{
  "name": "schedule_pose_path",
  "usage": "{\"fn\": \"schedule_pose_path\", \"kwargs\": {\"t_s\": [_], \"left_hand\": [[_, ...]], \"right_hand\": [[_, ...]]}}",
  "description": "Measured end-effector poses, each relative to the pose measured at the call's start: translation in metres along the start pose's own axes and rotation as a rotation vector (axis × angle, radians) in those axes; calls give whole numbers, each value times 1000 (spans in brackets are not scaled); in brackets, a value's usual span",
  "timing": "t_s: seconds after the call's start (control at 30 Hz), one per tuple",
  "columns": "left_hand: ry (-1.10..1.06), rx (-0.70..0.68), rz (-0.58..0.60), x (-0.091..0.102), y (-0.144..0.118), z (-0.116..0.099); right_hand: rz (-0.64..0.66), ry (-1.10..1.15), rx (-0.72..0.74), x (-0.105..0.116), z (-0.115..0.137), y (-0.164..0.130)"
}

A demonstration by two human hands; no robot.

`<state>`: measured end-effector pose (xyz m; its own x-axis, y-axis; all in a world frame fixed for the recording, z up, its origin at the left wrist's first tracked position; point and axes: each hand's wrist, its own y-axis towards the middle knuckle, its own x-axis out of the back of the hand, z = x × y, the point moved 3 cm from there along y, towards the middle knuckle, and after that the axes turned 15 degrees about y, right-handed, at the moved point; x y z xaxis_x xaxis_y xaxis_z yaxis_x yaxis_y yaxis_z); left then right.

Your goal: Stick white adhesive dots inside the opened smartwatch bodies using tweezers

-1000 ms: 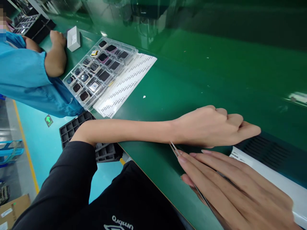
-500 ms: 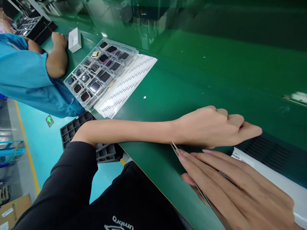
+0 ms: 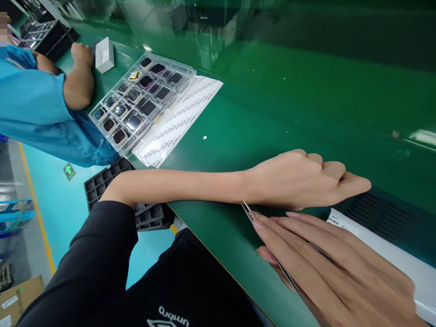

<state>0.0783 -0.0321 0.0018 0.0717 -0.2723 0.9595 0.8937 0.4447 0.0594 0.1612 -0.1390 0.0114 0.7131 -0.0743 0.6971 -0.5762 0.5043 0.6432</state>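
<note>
My left hand [image 3: 299, 179] reaches across the green table [image 3: 289, 104] from the left. Its fingers are curled under, the thumb points right, and nothing shows inside it. It rests beside a black ribbed tray [image 3: 384, 211]. Just below it lies my right hand [image 3: 340, 268], fingers stretched flat and holding metal tweezers [image 3: 247, 210] whose tips point up-left, almost at my left wrist. A white label sheet [image 3: 395, 261] runs under my right hand, next to the black tray.
A clear blister tray [image 3: 143, 97] with several small watch bodies sits at the far left on white label strips [image 3: 180, 120]. A white box [image 3: 104, 54] stands behind it. A co-worker's blue sleeve [image 3: 34, 109] and forearm lean there. A black grid tray [image 3: 102, 181] is below the table edge.
</note>
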Motion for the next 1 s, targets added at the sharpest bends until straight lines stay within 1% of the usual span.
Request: {"fn": "schedule_pose_path", "kwargs": {"t_s": [0.03, 0.1, 0.27, 0.37, 0.47, 0.57, 0.77, 0.9, 1.0], "left_hand": [[-6, -3, 6, 0, 0, 0], [-23, -21, 15, -1, 1, 1], [-68, -56, 40, -3, 5, 2], [-69, -50, 51, -3, 4, 2], [-32, -25, 25, -2, 2, 1], [-21, -28, 13, -3, 1, 0], [-22, -30, 19, -4, 3, 0], [13, 15, 2, -4, 3, 0], [-19, 15, -10, -5, 4, 0]], "right_hand": [[-23, 1, 13, -1, 0, -2], [-26, 14, 49, -4, 1, -5], [-15, 27, 37, -3, -1, -6], [28, 10, 60, 1, -1, -2], [120, -16, 81, 4, -1, 2], [114, -7, 85, 7, -1, 4], [110, -2, 79, 4, -1, 5], [135, -11, 86, 4, -2, 1], [149, -9, 104, 4, -4, -1]]}}
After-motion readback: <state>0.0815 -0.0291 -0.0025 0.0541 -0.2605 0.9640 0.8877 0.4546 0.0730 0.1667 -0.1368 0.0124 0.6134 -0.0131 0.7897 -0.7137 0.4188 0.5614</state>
